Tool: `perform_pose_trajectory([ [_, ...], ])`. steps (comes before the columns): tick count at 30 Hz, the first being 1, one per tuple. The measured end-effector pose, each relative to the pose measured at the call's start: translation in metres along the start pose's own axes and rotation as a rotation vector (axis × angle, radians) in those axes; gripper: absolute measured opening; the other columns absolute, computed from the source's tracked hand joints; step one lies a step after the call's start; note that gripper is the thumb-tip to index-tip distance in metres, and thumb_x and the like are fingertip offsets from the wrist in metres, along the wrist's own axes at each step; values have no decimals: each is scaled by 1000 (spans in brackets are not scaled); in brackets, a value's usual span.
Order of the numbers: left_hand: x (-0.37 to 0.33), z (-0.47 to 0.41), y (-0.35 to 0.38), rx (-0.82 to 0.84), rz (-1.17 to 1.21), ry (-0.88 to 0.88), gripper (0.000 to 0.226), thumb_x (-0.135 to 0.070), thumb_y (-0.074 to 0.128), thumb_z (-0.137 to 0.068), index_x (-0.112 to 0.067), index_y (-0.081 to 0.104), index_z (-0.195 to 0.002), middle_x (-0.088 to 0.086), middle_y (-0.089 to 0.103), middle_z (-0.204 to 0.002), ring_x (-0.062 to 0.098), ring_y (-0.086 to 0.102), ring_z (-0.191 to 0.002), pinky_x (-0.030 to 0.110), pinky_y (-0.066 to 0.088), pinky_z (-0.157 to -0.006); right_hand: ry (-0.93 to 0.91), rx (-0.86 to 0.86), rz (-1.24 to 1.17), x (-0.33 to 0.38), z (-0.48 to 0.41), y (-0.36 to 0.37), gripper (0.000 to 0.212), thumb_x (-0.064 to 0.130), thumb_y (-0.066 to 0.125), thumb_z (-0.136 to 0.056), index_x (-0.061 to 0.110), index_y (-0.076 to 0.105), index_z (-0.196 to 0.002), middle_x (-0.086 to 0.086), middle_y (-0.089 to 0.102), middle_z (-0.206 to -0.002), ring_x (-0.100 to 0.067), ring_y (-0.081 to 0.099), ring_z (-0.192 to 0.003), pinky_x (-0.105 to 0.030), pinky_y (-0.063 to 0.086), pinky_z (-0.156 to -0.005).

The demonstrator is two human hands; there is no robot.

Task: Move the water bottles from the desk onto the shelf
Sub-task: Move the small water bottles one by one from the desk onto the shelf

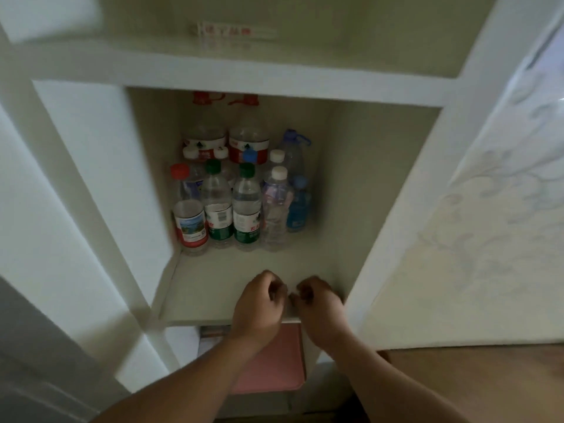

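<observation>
Several water bottles stand upright at the back left of a white shelf compartment (219,288). In the front row are a red-capped bottle (188,215), two green-capped bottles (218,209), a white-capped clear bottle (276,209) and a small blue bottle (298,206). Two large red-labelled bottles (227,138) stand behind them. My left hand (259,303) and my right hand (317,306) hover side by side over the shelf's front edge, fingers curled in, holding nothing. Both hands are well short of the bottles.
A white upright (91,209) bounds the compartment on the left and a side wall (375,209) on the right. A pink flat object (274,367) lies in the compartment below. A brown wooden surface (473,380) is at lower right, patterned wall above it.
</observation>
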State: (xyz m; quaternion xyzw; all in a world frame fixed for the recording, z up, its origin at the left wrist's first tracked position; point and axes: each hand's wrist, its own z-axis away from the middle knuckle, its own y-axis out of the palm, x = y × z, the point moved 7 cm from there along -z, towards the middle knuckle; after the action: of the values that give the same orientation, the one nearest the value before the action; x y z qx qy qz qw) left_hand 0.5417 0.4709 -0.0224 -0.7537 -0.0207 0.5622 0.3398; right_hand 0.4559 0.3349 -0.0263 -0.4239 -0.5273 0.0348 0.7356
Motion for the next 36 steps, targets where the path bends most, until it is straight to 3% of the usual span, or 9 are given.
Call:
perform_pose_trajectory([
  [2, -24, 34, 6, 88, 0, 31, 25, -42, 61, -100, -28, 52, -82, -6, 59, -72, 13, 59, -67, 42, 50, -63, -17, 57, 49, -1, 33, -16, 5, 28, 67, -96, 28, 61, -97, 7, 68, -92, -14, 65, -82, -31, 54, -71],
  [5, -72, 72, 31, 207, -54, 102, 41, -57, 52, -96, -23, 44, -74, -4, 55, -63, 11, 51, -57, 39, 40, -57, -52, 65, 92, -13, 76, -59, 14, 16, 61, -89, 25, 52, -82, 6, 62, -81, -12, 55, -71, -28, 44, -63],
  [11, -185, 110, 147, 461, -44, 368, 41, -68, 54, -91, -31, 49, -74, -9, 55, -62, 11, 43, -55, 31, 28, -54, 130, -207, 139, -111, 153, -197, 14, 22, 57, -78, 19, 44, -75, 1, 57, -67, -15, 47, -65, -40, 40, -62],
  [13, -222, 124, 199, 528, 2, 428, 31, -62, 59, -93, -38, 51, -74, -12, 54, -59, 12, 42, -52, 31, 30, -54, 216, -308, 114, -156, 184, -245, 20, 16, 56, -75, 24, 39, -70, 4, 51, -64, -14, 41, -64, -39, 40, -62],
  [16, -261, 148, 270, 593, 45, 464, 35, -45, 67, -99, -28, 47, -76, -8, 45, -52, 11, 40, -50, 36, 35, -54, 319, -412, 101, -222, 233, -304, 23, 13, 55, -71, 27, 37, -68, 6, 45, -61, -14, 37, -64, -34, 37, -62],
  [19, -295, 177, 344, 695, 21, 504, 39, -46, 65, -99, -23, 45, -74, -6, 43, -52, 11, 40, -50, 43, 41, -56, 410, -470, 98, -294, 280, -351, 20, 13, 54, -68, 26, 38, -70, 7, 45, -62, -12, 36, -63, -29, 35, -60],
  [24, -352, 214, 472, 798, -62, 532, 42, -47, 67, -99, -22, 47, -72, -5, 47, -53, 12, 43, -52, 36, 33, -56, 510, -537, 33, -418, 327, -422, 22, 11, 53, -66, 27, 38, -70, 8, 45, -63, -8, 38, -61, -27, 34, -60],
  [28, -401, 242, 575, 868, -123, 528, 51, -38, 69, -100, -16, 41, -64, -1, 45, -57, 13, 41, -56, 25, 32, -54, 580, -546, -29, -518, 338, -477, 23, 9, 53, -70, 26, 38, -71, 6, 48, -67, -10, 39, -63, -31, 36, -61],
  [36, -421, 271, 712, 925, -254, 414, 47, -24, 69, -94, -11, 39, -60, -5, 38, -55, 13, 34, -56, 33, 29, -56, 636, -538, -166, -676, 323, -533, 33, 2, 61, -77, 24, 36, -70, 5, 47, -65, -9, 41, -61, -28, 33, -58],
])
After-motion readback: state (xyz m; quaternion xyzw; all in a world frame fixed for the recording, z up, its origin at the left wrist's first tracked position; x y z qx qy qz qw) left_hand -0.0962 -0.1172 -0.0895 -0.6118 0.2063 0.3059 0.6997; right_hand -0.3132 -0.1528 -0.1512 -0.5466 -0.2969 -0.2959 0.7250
